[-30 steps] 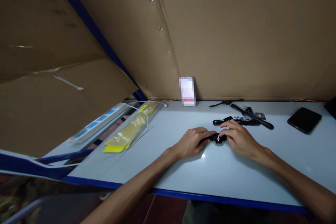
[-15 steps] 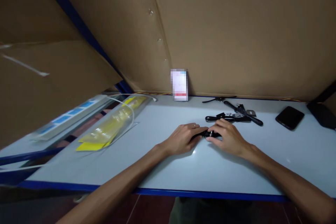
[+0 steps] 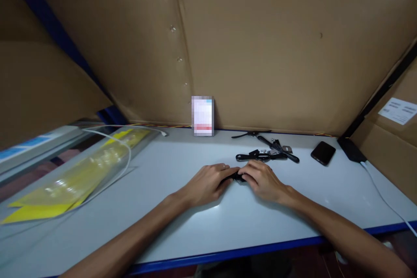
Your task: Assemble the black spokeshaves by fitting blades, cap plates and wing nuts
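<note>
**Left hand [image 3: 208,182] and right hand [image 3: 263,180], one shared pinch**

Both rest on the worktop [image 3: 228,226], fingertips pinching a small black part [image 3: 236,177] right between them. Just past the right hand: a heap of black straps [image 3: 265,154], then a dark phone [image 3: 323,153] farther right.

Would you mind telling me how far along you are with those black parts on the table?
Nothing looks finished or set aside yet. In hand: the left hand and right hand both pinch one small black part on the table. Apparently left: the loose black pieces lying apart behind the hands.
</note>
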Motion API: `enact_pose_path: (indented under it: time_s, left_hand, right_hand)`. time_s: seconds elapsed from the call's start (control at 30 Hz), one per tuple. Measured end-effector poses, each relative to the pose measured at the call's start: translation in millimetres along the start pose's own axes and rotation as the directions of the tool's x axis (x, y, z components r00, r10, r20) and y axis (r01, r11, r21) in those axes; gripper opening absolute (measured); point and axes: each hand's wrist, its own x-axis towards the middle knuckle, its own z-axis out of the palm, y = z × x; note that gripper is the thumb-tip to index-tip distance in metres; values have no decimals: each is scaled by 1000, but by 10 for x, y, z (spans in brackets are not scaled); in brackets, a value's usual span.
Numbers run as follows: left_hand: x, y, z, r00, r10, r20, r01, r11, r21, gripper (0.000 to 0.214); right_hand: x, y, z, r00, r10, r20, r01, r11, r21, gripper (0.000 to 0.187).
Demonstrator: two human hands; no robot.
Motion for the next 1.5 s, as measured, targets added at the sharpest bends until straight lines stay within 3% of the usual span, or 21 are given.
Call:
enact_pose_path:
  time_s: [0.17, 0.33, 0.7, 0.87, 1.0, 1.2, 1.37, 1.5]
  left_hand:
    - [39, 34, -12, 1000, -13, 11, 13, 1000, 25, 43]
    - [58, 24, -3, 1000, -5, 0, 5, 1000, 24, 43]
    - [64, -24, 36, 999, -16, -32, 16, 1000, 10, 44]
    - [21, -32, 42, 999, -43, -16, 44, 998, 36, 41]
    - [-26, -43, 41, 998, -60, -24, 61, 998, 19, 39]
    - [-31, 25, 41, 997, -72, -32, 72, 997, -3, 36]
    - [183, 225, 52, 997, -78, 24, 74, 984, 161, 33]
    - [553, 233, -13, 995, -90, 49, 75, 964, 256, 30]
  right_hand:
    - [-32, 28, -17, 1000, -11, -11, 11, 1000, 22, 24]
    - [-44, -1, -71, 997, -71, 37, 71, 997, 8, 14]
    - [-42, 84, 26, 987, -139, 83, 150, 978, -148, 30]
    - [42, 109, -91, 998, -31, -58, 24, 992, -125, 24]
    - [78, 405, -318, 972, 140, -190, -168, 976, -141, 28]
    - [61, 849, -366, 939, 308, -153, -337, 912, -232, 33]
    - [84, 842, -274, 935, 337, -112, -355, 897, -263, 30]
    - [77, 810, -331, 933, 327, -147, -356, 896, -264, 30]
